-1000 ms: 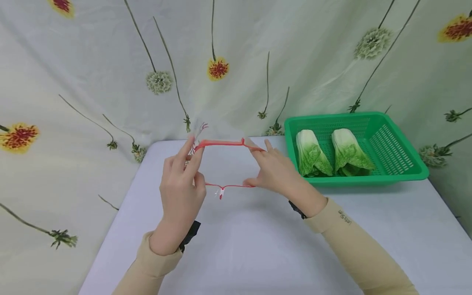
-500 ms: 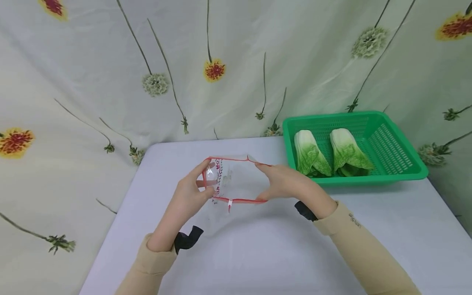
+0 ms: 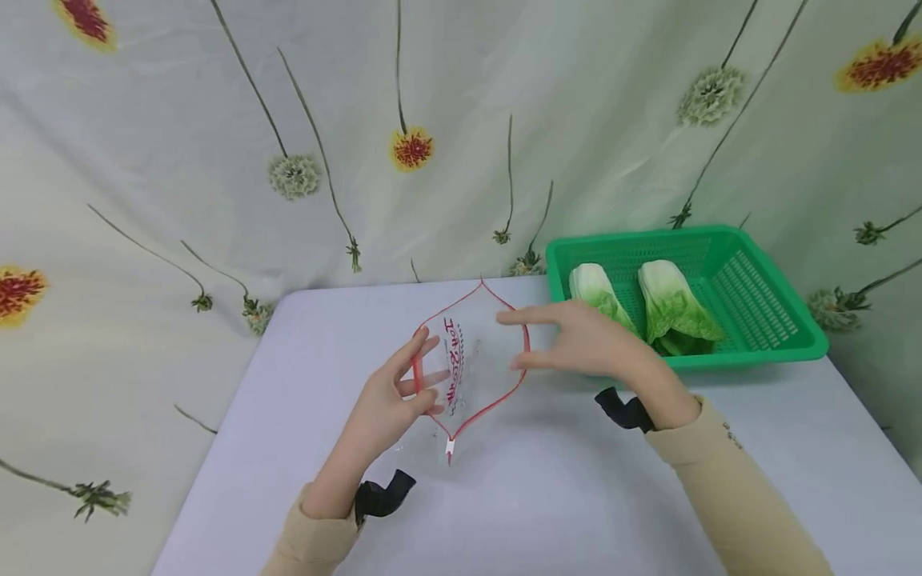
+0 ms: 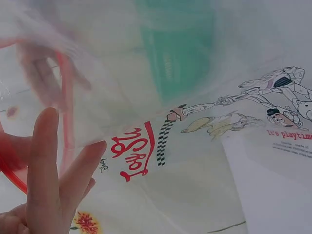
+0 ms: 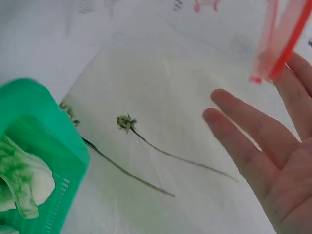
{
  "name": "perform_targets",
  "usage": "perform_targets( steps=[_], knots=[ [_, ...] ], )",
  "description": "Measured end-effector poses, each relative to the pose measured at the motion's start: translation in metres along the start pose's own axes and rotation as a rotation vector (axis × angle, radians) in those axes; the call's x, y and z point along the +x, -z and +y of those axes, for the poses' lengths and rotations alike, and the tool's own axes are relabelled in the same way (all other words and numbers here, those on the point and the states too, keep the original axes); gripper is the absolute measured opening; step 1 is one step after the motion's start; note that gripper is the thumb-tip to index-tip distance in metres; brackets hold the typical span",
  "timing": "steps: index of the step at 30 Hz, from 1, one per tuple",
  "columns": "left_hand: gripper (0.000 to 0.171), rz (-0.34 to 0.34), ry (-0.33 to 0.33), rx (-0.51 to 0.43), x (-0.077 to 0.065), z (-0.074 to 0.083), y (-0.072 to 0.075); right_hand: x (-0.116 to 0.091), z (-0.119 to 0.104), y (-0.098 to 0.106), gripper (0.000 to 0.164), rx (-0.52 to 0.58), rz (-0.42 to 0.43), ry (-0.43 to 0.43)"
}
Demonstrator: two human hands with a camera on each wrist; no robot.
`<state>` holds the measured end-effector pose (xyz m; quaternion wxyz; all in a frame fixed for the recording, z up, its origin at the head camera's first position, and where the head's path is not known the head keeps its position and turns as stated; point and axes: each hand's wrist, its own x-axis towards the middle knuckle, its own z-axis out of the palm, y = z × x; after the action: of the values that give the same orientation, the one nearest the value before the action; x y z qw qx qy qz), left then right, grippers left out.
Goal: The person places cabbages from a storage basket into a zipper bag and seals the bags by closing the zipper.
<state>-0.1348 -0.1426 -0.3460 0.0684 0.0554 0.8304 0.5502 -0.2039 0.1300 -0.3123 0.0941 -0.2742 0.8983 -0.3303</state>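
A clear plastic zip bag with a red-edged opening and red lettering hangs over the table, its mouth spread into a pointed oval. A white slider sits at the near corner of the mouth. My left hand holds the bag by the left side of its rim, some fingers showing through the clear plastic. At the opposite side, my right hand has its fingers stretched out, overlapping the rim. In the right wrist view the red zip strip passes close by the fingers.
A green plastic basket stands at the back right with two napa cabbages in it. The right hand partly covers the left one. Behind the white table hangs a flower-print cloth.
The bag's mouth has gone from a wide rectangle to a pointed oval, and the bag has come lower and nearer. My right hand has moved right and its fingers have straightened.
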Motion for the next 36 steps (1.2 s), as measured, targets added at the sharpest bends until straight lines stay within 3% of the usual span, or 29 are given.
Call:
perform_targets(
  steps=[5, 8, 12, 17, 22, 26, 30, 36],
  knots=[
    [0.079, 0.027, -0.020, -0.020, -0.003, -0.005, -0.006, 0.009, 0.021, 0.041, 0.060, 0.109, 0.199, -0.133],
    [0.080, 0.064, -0.025, 0.004, -0.006, -0.007, -0.011, 0.023, 0.047, 0.056, 0.070, 0.109, 0.240, -0.255],
    [0.081, 0.088, -0.019, 0.046, -0.011, -0.009, -0.018, 0.041, 0.088, 0.055, 0.085, 0.100, 0.156, -0.405],
    [0.081, 0.065, -0.030, 0.054, -0.019, -0.011, -0.025, 0.049, 0.132, 0.038, 0.094, 0.099, -0.048, -0.577],
    [0.083, 0.032, -0.048, 0.053, -0.022, -0.008, -0.026, 0.053, 0.151, 0.029, 0.098, 0.103, -0.262, -0.685],
    [0.084, 0.033, -0.066, 0.066, -0.022, -0.005, -0.023, 0.059, 0.157, 0.024, 0.098, 0.129, -0.377, -0.726],
    [0.084, 0.035, -0.084, 0.077, -0.022, -0.001, -0.019, 0.065, 0.156, 0.023, 0.098, 0.135, -0.392, -0.737],
    [0.082, 0.052, -0.112, 0.099, -0.018, 0.003, -0.007, 0.070, 0.150, 0.029, 0.105, 0.113, -0.290, -0.709]
  ],
)
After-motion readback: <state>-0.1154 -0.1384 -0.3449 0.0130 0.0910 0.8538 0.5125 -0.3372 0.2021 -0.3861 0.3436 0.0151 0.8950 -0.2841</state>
